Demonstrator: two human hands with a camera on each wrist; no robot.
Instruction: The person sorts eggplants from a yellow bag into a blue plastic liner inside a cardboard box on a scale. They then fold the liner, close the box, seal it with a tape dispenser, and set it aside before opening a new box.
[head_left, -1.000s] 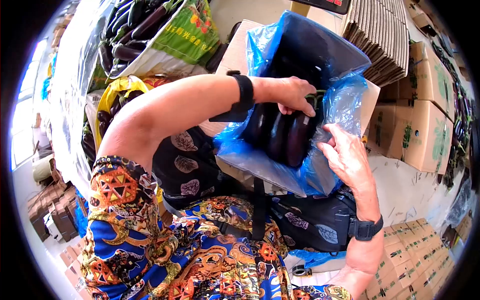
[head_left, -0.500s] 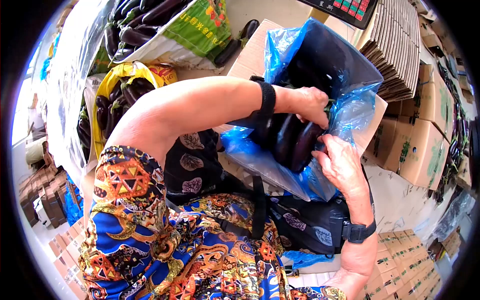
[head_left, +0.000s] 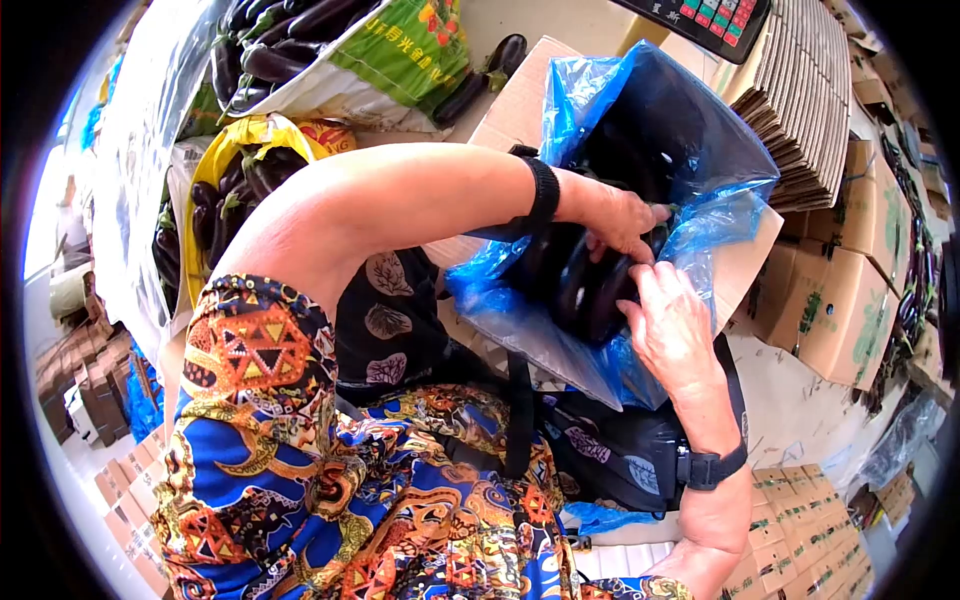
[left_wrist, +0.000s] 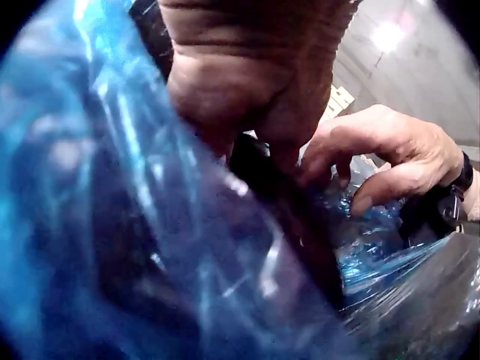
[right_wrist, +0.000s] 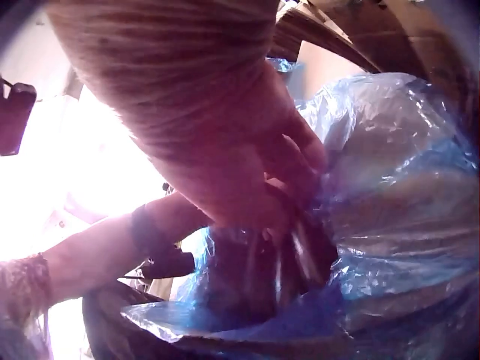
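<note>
In the head view, dark eggplants (head_left: 598, 300) lie side by side in a box lined with a blue plastic bag (head_left: 725, 215). My left hand (head_left: 618, 218) reaches over from the left and grips one eggplant near its stem end. Beside it, my right hand (head_left: 672, 325) rests its bent fingertips at that eggplant's right side, against the liner. The left wrist view shows the right hand (left_wrist: 397, 154) with thumb and fingers apart, and a dark eggplant (left_wrist: 289, 217) under the left hand. Fingers of the right hand (right_wrist: 289, 161) partly hide the eggplants in the right wrist view.
Bags of eggplants (head_left: 235, 215) stand at the left, and two loose eggplants (head_left: 480, 80) lie behind the box. Stacked flat cardboard (head_left: 800, 100) and a keypad device (head_left: 715, 20) are at the back right. Closed cartons (head_left: 835, 300) stand at the right.
My right hand has moved from the liner to the eggplant's side, close to the left hand. The left hand's fingers have shifted around the stem end. The head view has shifted slightly.
</note>
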